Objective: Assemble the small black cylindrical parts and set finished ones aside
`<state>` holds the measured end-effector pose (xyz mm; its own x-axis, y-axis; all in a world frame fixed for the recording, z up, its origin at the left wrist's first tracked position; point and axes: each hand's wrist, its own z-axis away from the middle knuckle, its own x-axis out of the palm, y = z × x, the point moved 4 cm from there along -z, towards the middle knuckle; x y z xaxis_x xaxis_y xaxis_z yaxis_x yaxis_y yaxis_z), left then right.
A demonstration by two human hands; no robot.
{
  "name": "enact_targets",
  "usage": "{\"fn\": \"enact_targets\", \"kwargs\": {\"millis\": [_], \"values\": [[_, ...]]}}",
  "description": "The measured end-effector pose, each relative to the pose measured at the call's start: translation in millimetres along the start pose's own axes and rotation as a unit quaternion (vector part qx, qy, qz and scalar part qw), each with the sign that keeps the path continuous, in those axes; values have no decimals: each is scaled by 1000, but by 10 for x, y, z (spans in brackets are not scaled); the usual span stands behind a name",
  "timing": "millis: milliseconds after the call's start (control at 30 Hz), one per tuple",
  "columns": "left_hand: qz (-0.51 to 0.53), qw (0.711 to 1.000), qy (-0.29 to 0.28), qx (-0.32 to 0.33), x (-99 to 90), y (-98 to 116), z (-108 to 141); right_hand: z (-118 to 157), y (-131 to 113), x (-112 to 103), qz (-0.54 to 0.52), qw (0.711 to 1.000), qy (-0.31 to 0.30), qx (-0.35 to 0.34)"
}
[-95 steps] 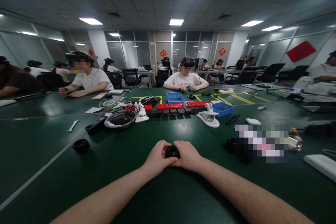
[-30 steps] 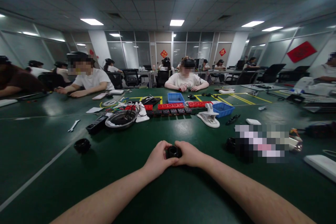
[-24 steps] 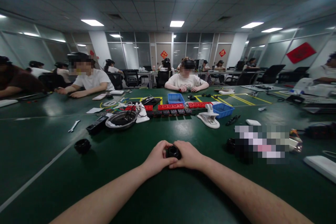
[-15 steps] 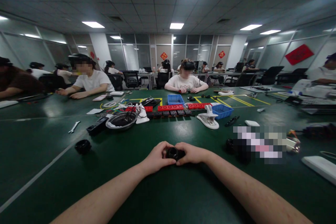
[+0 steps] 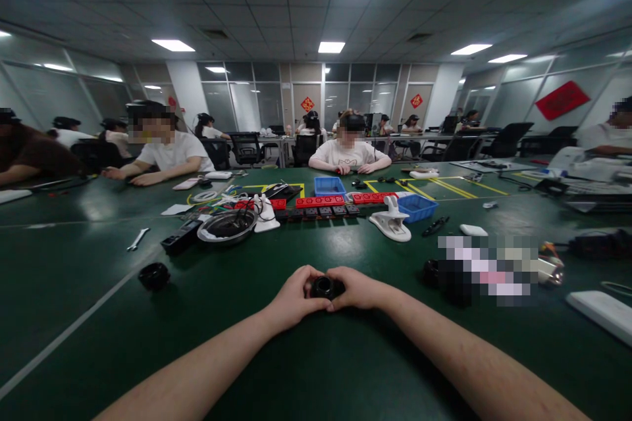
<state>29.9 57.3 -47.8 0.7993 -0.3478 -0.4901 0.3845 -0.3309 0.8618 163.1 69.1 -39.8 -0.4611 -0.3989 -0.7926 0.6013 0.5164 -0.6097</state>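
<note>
Between my two hands is a small black round part (image 5: 324, 287) with a hole in its top, close above the green table or resting on it; I cannot tell which. My left hand (image 5: 299, 294) is wrapped round its left side, thumb at the front. Around the right side curl the fingers of my right hand (image 5: 356, 289), and its thumb almost meets the left one. The far fingers and the part's underside are hidden. Off to the left sits another black ring-like part (image 5: 154, 275).
A wrench (image 5: 137, 239), a metal bowl (image 5: 227, 227), a white clip stand (image 5: 392, 220), red socket strips (image 5: 320, 201) and blue trays (image 5: 416, 208) lie beyond my hands. At right are a blurred patch (image 5: 486, 266) and a white slab (image 5: 601, 316). A co-worker (image 5: 349, 152) sits opposite.
The whole view has shifted very slightly. Both hands keep the same hold on the black part.
</note>
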Motion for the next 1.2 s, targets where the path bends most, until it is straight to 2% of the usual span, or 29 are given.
{"fn": "enact_targets", "kwargs": {"millis": [67, 167, 300, 367, 433, 533, 667, 733, 1000, 1100, 1200], "values": [[-19, 999, 30, -10, -3, 34, 17, -6, -2, 39, 57, 997, 39, 36], [-55, 995, 79, -21, -26, 91, 43, 5, -48, 81, 163, 977, 105, 86], [-69, 994, 83, -16, -44, 95, 36, 35, -125, 93, 225, 961, 114, 112], [-59, 996, 60, -10, -45, 65, 16, 47, -143, 61, 203, 969, 107, 94], [-41, 999, 30, -1, -45, 34, -6, 51, -156, 18, 148, 984, 93, 45], [-15, 1000, -9, 10, -42, 5, -26, 48, -141, -38, 50, 998, 44, -22], [-11, 1000, -24, 13, -37, -13, -34, 35, -56, -60, -47, 998, -37, -30], [-12, 1000, -26, 10, -32, -12, -35, 30, -14, -61, -71, 996, -47, -21], [-9, 1000, -27, 1, -35, 45, -12, 15, 8, -39, -64, 997, -31, -17], [-22, 1000, -6, -6, -27, 59, 4, 10, -8, -22, -24, 1000, -11, 4], [-45, 998, 33, -16, -15, 74, 25, 10, -23, 22, 60, 997, 34, 43]]}}
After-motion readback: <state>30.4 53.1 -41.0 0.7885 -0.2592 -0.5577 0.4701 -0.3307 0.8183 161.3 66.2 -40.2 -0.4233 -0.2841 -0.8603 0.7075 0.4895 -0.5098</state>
